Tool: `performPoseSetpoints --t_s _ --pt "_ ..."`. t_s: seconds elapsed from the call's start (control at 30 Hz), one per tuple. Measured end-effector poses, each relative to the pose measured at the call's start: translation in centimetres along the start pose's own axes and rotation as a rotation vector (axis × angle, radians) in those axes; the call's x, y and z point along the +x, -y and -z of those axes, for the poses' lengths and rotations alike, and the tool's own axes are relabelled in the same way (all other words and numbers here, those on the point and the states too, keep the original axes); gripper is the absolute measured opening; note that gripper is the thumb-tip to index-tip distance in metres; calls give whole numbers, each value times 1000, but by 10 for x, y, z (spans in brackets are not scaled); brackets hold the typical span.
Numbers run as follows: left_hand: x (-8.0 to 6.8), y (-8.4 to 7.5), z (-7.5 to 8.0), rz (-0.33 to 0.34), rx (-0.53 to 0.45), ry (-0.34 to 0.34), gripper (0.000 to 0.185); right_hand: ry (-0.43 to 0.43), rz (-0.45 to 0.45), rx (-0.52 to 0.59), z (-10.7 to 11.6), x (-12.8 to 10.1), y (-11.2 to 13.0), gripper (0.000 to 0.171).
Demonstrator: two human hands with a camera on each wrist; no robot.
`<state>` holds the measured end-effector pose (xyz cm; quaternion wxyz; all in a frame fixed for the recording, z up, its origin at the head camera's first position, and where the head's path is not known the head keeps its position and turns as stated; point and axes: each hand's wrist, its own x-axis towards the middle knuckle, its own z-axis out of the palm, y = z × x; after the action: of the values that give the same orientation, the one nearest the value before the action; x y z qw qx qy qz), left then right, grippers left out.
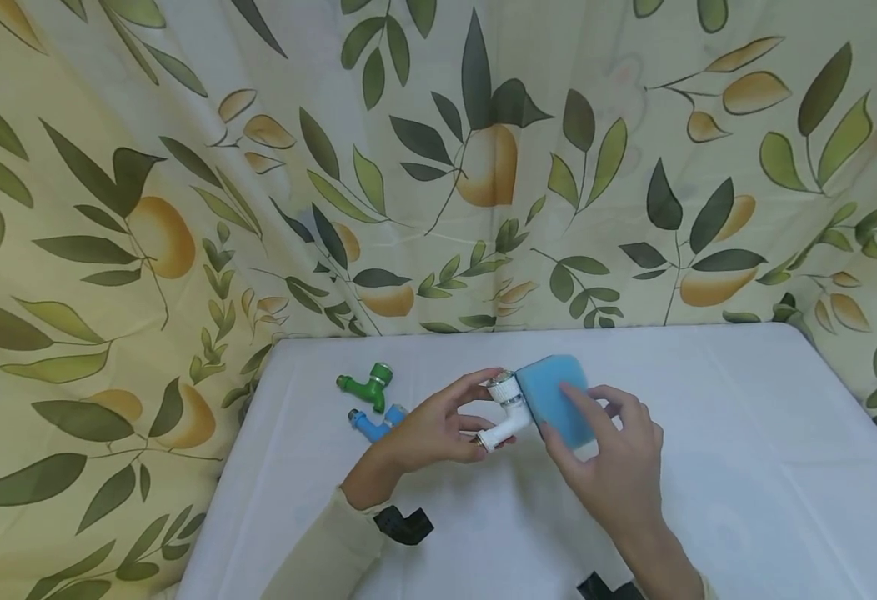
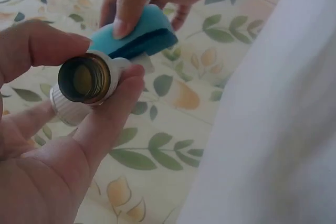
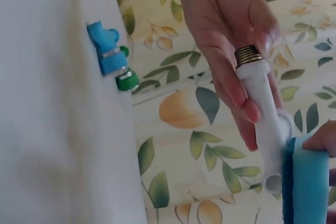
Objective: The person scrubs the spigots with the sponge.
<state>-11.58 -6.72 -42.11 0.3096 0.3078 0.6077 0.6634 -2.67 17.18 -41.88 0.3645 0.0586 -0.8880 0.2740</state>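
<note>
A white plastic tap (image 1: 512,417) is gripped by my left hand (image 1: 431,429), fingers and thumb at its two ends. In the left wrist view its threaded brass end (image 2: 84,80) faces the camera, between thumb and finger. My right hand (image 1: 618,467) holds a light blue sponge (image 1: 558,396), thumb and fingers spread over its soft face. The sponge's darker scouring side (image 3: 288,182) lies against the tap's body in the right wrist view. Part of the tap is hidden behind the sponge.
On the white-covered table (image 1: 754,500), left of my hands, lie a green tap (image 1: 367,387) and a blue tap (image 1: 367,426), the latter partly behind my left hand. A curtain (image 1: 438,242) printed with leaves and fruit hangs behind the table's far edge.
</note>
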Motion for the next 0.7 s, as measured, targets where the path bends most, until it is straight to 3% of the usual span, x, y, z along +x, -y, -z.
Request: performPoseSetpoints --t_s 0.1,0.3,0.37,0.53,0.63,0.7 --pt "-1 0 2 -8 -49 47 98 41 13 32 1 -2 2 55" --pt "-3 -2 4 -19 -83 84 98 107 164 87 2 -5 4 53" --pt "-3 -2 3 -22 -88 88 98 88 165 67 2 -4 3 59" --pt "-1 -2 2 -37 -121 105 98 18 67 17 3 0 -3 52" --pt "-1 -2 2 -40 -98 92 98 47 64 33 3 -1 -2 52" --pt "-1 -2 2 -44 -65 75 98 95 113 52 3 -3 -1 50"
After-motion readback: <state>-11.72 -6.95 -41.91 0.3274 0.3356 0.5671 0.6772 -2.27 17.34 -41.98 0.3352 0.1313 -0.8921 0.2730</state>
